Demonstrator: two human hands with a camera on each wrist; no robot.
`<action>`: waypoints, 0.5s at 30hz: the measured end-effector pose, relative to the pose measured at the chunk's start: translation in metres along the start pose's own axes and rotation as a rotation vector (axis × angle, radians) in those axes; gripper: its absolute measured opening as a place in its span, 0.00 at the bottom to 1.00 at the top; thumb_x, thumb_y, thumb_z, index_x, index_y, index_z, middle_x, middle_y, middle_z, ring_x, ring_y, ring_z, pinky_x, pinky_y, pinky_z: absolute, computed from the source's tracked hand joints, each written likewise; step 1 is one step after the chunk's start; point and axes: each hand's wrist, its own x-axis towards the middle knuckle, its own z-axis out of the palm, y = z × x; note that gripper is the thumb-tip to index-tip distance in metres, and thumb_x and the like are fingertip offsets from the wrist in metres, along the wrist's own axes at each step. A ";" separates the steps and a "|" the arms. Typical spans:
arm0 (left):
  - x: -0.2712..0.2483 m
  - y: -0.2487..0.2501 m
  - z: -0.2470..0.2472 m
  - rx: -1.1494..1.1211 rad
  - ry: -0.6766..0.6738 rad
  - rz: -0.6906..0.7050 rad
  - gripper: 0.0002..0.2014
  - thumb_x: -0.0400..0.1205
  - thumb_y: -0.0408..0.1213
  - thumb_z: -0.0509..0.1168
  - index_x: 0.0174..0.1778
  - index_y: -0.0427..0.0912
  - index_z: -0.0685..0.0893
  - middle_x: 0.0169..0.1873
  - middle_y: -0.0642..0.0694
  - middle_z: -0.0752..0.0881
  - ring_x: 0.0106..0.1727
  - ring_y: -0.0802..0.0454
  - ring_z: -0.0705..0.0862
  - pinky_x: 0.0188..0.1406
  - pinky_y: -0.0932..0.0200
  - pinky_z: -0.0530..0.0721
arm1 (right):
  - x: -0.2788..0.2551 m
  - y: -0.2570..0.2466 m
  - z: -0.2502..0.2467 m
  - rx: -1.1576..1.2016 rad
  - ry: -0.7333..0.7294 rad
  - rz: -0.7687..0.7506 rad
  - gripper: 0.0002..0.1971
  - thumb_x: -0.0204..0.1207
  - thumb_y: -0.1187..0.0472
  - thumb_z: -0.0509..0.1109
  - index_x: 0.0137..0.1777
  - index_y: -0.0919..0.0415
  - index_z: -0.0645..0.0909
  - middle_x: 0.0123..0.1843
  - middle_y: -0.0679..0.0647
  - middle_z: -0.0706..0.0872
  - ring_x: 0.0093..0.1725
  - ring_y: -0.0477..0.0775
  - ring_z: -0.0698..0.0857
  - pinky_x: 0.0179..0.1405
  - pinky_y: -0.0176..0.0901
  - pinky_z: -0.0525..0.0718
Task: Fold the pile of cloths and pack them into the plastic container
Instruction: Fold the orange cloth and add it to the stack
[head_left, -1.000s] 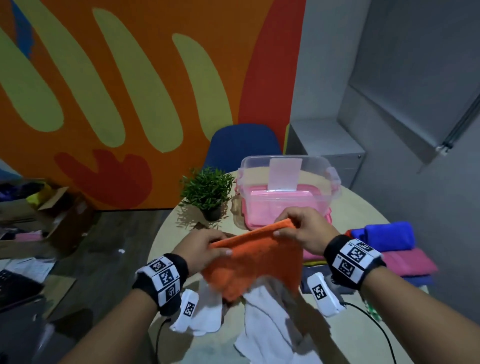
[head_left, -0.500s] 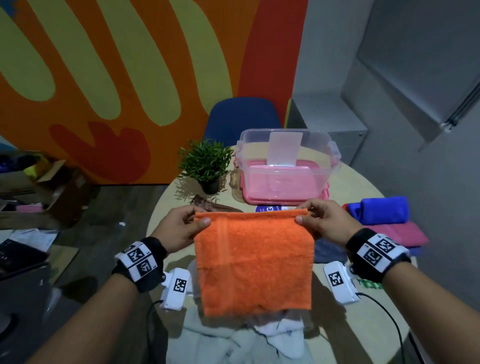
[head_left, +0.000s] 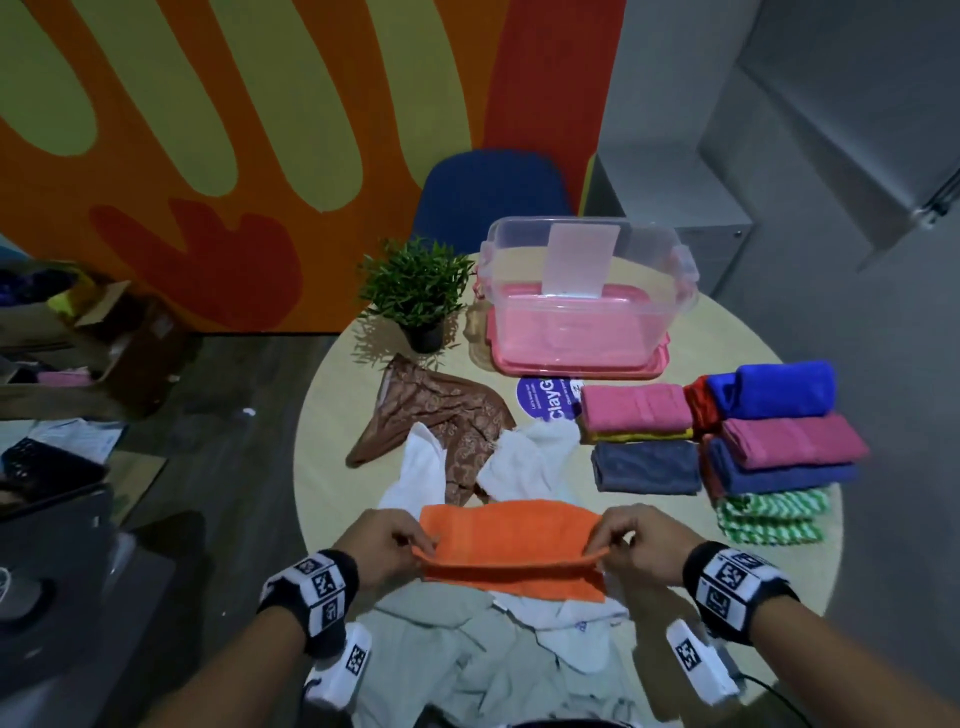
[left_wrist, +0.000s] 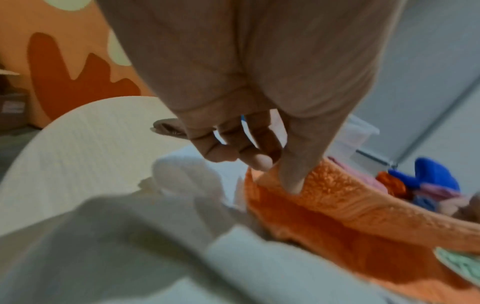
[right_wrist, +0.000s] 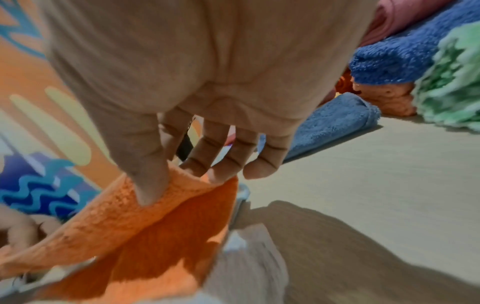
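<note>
An orange cloth (head_left: 511, 540) lies folded over the loose pile near the table's front. My left hand (head_left: 410, 543) pinches its left corner between thumb and fingers (left_wrist: 291, 181). My right hand (head_left: 618, 540) pinches the right corner, thumb (right_wrist: 148, 191) on top. The orange cloth (left_wrist: 350, 218) (right_wrist: 124, 222) sags between the two hands. Unfolded white cloths (head_left: 524, 457), a brown patterned cloth (head_left: 441, 410) and a grey cloth (head_left: 457, 654) lie around it. The clear plastic container (head_left: 582, 301) stands open on a pink lid at the table's far side.
Folded cloths stand stacked at the right: pink (head_left: 636, 410), dark grey (head_left: 644, 467), blue (head_left: 779, 389), magenta (head_left: 789, 441), green striped (head_left: 769, 514). A potted plant (head_left: 415, 291) is left of the container, a blue chair (head_left: 493, 192) behind. The round table (head_left: 332, 415) drops off at left.
The orange cloth hung full length between my raised hands; both hands have come down and toward me, and the cloth is now doubled over on the pile. The view tilted downward.
</note>
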 end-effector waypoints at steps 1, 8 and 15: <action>-0.002 -0.003 0.006 0.052 -0.033 0.009 0.15 0.71 0.35 0.79 0.28 0.64 0.90 0.39 0.67 0.88 0.47 0.69 0.84 0.48 0.77 0.77 | 0.000 0.003 0.005 -0.039 -0.038 0.010 0.08 0.67 0.61 0.78 0.37 0.45 0.92 0.43 0.40 0.90 0.46 0.40 0.88 0.53 0.42 0.87; 0.005 -0.017 0.040 0.239 -0.029 -0.054 0.24 0.76 0.26 0.63 0.31 0.66 0.84 0.50 0.61 0.85 0.54 0.59 0.84 0.56 0.66 0.81 | 0.004 0.010 0.023 -0.130 -0.101 0.093 0.15 0.68 0.67 0.70 0.41 0.43 0.89 0.52 0.40 0.83 0.51 0.41 0.83 0.54 0.31 0.80; 0.028 0.002 0.041 0.143 0.192 -0.050 0.05 0.76 0.39 0.66 0.43 0.55 0.80 0.50 0.55 0.77 0.52 0.54 0.80 0.57 0.50 0.82 | 0.016 0.012 0.035 0.112 0.166 0.257 0.34 0.73 0.53 0.77 0.75 0.47 0.63 0.66 0.45 0.74 0.66 0.53 0.80 0.67 0.46 0.77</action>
